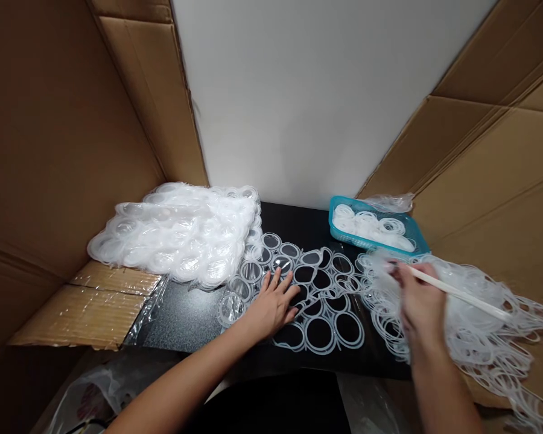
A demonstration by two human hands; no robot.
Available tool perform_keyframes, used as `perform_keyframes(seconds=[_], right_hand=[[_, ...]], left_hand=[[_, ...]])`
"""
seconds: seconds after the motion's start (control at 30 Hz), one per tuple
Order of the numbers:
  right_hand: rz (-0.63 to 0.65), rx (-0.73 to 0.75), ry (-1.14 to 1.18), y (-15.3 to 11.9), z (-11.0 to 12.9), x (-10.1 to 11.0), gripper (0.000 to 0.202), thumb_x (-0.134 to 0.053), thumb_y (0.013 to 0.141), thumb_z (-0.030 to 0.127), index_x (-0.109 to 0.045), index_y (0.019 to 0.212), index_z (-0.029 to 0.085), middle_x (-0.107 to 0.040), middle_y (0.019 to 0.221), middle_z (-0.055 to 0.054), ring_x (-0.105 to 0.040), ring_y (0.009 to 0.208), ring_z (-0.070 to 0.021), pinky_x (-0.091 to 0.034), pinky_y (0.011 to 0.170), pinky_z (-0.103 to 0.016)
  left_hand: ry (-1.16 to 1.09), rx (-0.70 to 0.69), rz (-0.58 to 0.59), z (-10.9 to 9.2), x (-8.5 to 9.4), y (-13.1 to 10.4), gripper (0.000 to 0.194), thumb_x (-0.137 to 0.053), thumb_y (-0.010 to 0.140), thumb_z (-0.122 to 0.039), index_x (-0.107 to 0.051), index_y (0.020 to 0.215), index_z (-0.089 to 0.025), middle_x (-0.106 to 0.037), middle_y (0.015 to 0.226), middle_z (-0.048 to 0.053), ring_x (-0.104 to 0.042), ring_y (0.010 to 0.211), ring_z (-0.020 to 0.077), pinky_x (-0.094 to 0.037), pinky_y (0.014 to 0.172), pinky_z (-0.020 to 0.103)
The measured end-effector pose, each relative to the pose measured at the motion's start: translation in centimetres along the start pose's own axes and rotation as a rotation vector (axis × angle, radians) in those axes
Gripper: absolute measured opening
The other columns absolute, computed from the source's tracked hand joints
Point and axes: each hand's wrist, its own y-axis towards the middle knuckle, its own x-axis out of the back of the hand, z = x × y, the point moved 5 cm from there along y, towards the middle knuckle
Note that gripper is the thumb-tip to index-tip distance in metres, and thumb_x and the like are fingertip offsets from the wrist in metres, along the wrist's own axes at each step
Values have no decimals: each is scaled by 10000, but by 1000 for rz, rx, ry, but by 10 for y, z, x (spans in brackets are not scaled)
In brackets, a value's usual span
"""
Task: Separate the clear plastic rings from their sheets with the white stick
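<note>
A large heap of stacked translucent ring sheets fills the ten o'clock part of the black table, apparently not yet worked. At three to four o'clock a loose tangle of emptied ring webbing sprawls off the table edge, which suggests a fair share is already stripped. At one o'clock sits a teal basket with a shallow layer of loose white rings; it looks far from full.

In the middle lies the current ring sheet, flat on the table; most of its circles toward six o'clock show the black table through them, while a few clear discs at eleven o'clock remain in place.

The left hand lies open, palm down, fingers spread, pressing this sheet at its nine o'clock edge. The right hand, blurred, is closed around a thin white stick that points toward three o'clock above the webbing.

Judged by the heap, much remains.
</note>
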Motion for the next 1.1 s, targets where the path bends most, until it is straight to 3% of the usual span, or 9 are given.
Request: perform_keyframes(seconds=[0.07,0.13,0.23,0.3,0.43,0.6,0.7,0.83,1.1], right_hand=[[-230,-15,-255,10,-8,51,235,-596,744,503,-530,729,278,-632,714,-70,-600,692,-276,-462,681,-433],[-248,-3,-522,20,-14,85,226,-579,685,503,-470,648,308,-602,654,-101,-588,694,-335,-432,667,-499],[-298,165,-652,26,-9,110,228,-539,653,498,-407,615,316,-638,797,-171,-607,905,-404,-426,771,-569],[-360,300,-618,22,5,107,238,-548,682,468,-391,606,307,-651,909,-189,-596,1020,-395,-427,868,-571],[-163,367,-334,7,38,49,203,-596,773,410,-500,668,266,-675,948,-150,-623,979,-320,-466,903,-503],[589,153,28,-22,55,-84,251,-558,864,461,-633,841,223,-695,1041,-73,-637,930,-226,-491,853,-373],[814,141,-47,-30,45,-135,256,-536,864,468,-620,819,231,-697,866,-27,-625,789,-201,-484,757,-328],[878,137,-134,-28,24,-154,246,-558,823,462,-592,736,234,-634,684,7,-595,676,-198,-465,664,-304],[920,197,-132,-30,16,-147,271,-549,841,471,-645,828,218,-658,828,-21,-596,756,-200,-459,712,-315]], left_hand=[[-23,8,-20,2,-1,0,557,-580,943,-375,-412,1432,-168,-341,1582,150,-178,1502,362,-224,1191,586],[-27,9,-35,3,-2,0,629,-565,952,-404,-348,1488,-159,-346,1581,143,-170,1505,352,-228,1191,582],[-5,3,-25,2,-2,2,550,-549,965,-429,-432,1463,-227,-354,1585,94,-157,1505,367,-222,1183,603],[10,5,-8,1,-2,3,506,-570,957,-435,-492,1429,-272,-347,1590,74,-154,1499,395,-222,1175,618],[13,12,17,-1,-1,1,492,-611,935,-429,-530,1403,-299,-350,1588,69,-153,1491,429,-222,1162,641],[-20,37,33,-5,9,12,479,-559,951,-467,-523,1393,-284,-432,1529,86,-205,1480,430,-230,1138,676],[-27,84,-65,-5,22,35,404,-529,965,-393,-542,1321,-203,-586,1327,129,-375,1407,379,-256,1154,627],[-66,-18,-69,-4,14,59,469,-587,885,-270,-494,1324,-134,-554,1348,168,-513,1304,306,-377,1135,460],[-3,40,1,7,-14,51,588,-603,883,-348,-459,1412,-135,-441,1524,140,-332,1455,331,-277,1182,519]])
